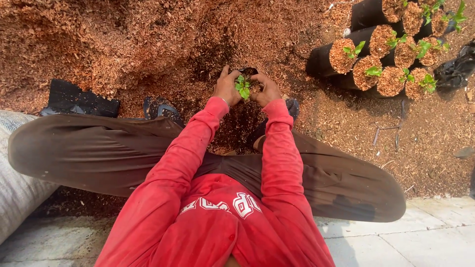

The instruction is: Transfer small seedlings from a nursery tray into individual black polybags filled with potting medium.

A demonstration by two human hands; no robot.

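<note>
Seedling sits upright in a small black grow bag, held on the ground between the person's knees, at the foot of a big heap of reddish sawdust-like mix.

Left hand cups the bag's left side, fingers curled round it. Right hand does the same on the right, thumb turned in toward the stem. Both hands are closed around the bag and its fill, not on the plant itself. Whether the thumbs touch the stem, I cannot tell; leaves hide it.

Handling, as judged:
- Seedling is tiny, soft-stemmed, a few green leaves. Fragile; a pinch or bend would likely snap it. Best not gripped at all, or only lightly at the stem base.
- Bag is thin, floppy plastic with no stiffness of its own. It takes its shape from the fill.
- Fill looks loose, dry and crumbly, likely light for its bulk; it will spill if the bag tilts or is squeezed hard at the rim.
- Safest hold: both palms low on the bag's sides, supporting from beneath when lifted, kept upright.

Nearby: a cluster of filled bags with seedlings lies to the upper right, well apart from the hands. A flat black bag lies beside the left knee.
</note>
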